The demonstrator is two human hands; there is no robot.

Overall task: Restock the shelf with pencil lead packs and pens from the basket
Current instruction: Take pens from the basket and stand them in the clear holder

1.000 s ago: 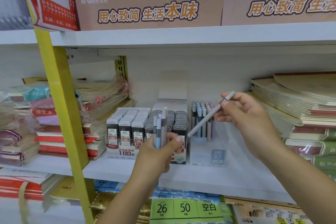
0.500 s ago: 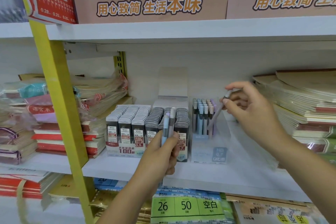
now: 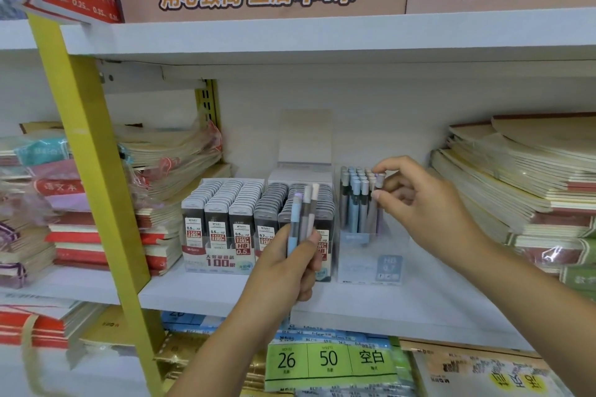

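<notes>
White shelf (image 3: 209, 292) carries rows of lead packs (image 3: 240, 219), which look full. A clear pen box (image 3: 371, 263) sits just right of them. Left grip (image 3: 290, 277) is clenched round three spare pens (image 3: 303, 216), upright, held low on the barrels. Right grip (image 3: 422, 203) pinches one grey pen (image 3: 380, 178) near its cap, standing at the box's right side. Pens are likely light, stiff, smooth plastic, so slippery. Take one near the cap and lower it straight.
</notes>
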